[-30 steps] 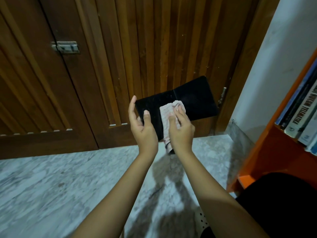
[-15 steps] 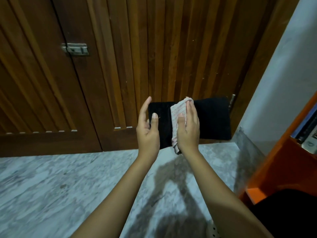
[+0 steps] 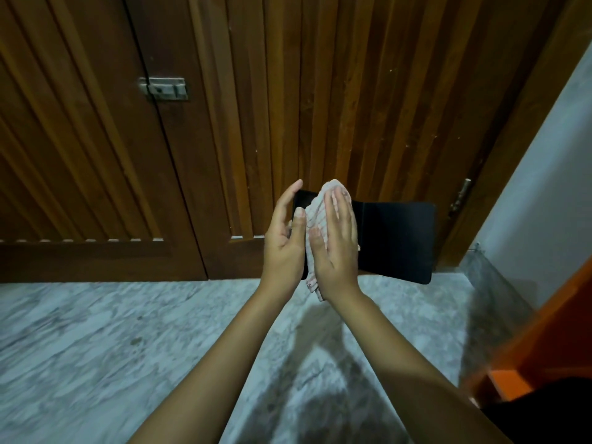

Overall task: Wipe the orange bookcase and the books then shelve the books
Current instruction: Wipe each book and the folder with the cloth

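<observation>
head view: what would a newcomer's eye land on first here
The two hands raised mid-frame: the left hand holds the left edge of an open black book while the right hand presses a pale striped cloth flat against it. Behind stands a dark wooden door, and an orange bookcase edges in at lower right.

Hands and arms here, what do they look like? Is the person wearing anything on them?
No sleeves cover the left forearm or right forearm as far as the frame shows. The left hand and right hand wear no gloves; no watch, bracelet or ring shows. Visible nails are short and unpainted.
</observation>
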`<state>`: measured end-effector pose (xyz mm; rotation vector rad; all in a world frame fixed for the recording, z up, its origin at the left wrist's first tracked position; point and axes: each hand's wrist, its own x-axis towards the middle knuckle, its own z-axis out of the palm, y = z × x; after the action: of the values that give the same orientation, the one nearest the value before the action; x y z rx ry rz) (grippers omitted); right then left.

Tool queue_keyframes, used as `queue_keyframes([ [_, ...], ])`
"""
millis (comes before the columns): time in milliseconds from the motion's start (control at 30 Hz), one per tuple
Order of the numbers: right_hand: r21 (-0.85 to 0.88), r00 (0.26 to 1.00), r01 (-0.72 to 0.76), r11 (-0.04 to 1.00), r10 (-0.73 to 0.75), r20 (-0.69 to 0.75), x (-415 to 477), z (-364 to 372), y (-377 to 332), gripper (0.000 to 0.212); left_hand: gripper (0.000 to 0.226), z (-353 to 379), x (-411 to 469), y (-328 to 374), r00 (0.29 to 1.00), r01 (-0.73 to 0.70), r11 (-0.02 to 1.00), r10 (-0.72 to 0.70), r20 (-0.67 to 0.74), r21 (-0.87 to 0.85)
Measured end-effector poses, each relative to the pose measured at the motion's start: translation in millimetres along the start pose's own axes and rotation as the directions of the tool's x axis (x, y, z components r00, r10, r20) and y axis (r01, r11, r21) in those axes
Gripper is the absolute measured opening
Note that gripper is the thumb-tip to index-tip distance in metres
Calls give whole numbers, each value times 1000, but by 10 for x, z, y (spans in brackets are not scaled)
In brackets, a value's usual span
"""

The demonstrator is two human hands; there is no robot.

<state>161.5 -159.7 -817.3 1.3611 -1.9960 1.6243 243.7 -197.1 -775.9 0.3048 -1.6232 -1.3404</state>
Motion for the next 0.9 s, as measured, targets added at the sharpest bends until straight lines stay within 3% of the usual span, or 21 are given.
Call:
queue_keyframes([
  [300, 29, 962, 187, 982, -189, 195, -18, 3, 9, 54, 34, -136, 32, -19, 996, 93, 994, -92, 23, -52],
  [667, 31, 818, 470, 882, -449, 360, -151, -50, 196, 38, 29, -200, 16, -172, 950, 259, 944, -287, -124, -205],
  [800, 39, 779, 552, 833, -532, 331, -310, -138, 394, 34, 21, -216, 30, -241, 944, 248, 961, -268, -193, -119],
  [900, -37, 831, 531, 846, -512, 217, -456, -174, 551, 37, 22, -216, 38, -252, 945, 230, 970, -242, -221, -81],
])
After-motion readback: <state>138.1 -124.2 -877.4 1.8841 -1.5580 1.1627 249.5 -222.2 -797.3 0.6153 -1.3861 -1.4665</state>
